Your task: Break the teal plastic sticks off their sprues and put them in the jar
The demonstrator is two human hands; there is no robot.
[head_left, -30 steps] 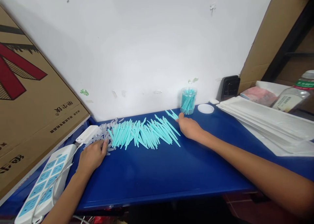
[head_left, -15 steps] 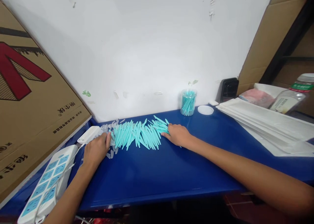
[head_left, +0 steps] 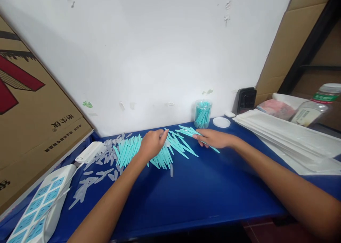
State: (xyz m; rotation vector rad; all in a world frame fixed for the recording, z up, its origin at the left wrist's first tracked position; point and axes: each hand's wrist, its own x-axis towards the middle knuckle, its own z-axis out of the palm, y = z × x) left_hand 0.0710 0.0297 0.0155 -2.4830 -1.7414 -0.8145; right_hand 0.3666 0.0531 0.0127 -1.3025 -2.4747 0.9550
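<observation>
Many slim turquoise sticks (head_left: 128,150) with tapered ends lie in a spread row on the blue table. Over the middle of that row is my left hand (head_left: 152,143), fingers curled and thumb up. What it grips is mostly hidden; a small greyish bit shows by the thumb. My right hand (head_left: 214,138) is closed around a small bundle of turquoise sticks (head_left: 189,131), at the row's right end. Translucent caps (head_left: 106,154) are scattered to the left, and a single one lies in front of the row.
A clear round tub (head_left: 203,114) full of turquoise sticks stands against the wall, beside its white lid (head_left: 221,122). White sheets (head_left: 287,136) and a plastic bottle (head_left: 311,110) are at right. A power strip (head_left: 42,204) and a cardboard box (head_left: 39,104) border the left side.
My left hand has moved right, from the caps to the middle of the row, uncovering more caps. My right hand has drawn a bundle of sticks away to the right.
</observation>
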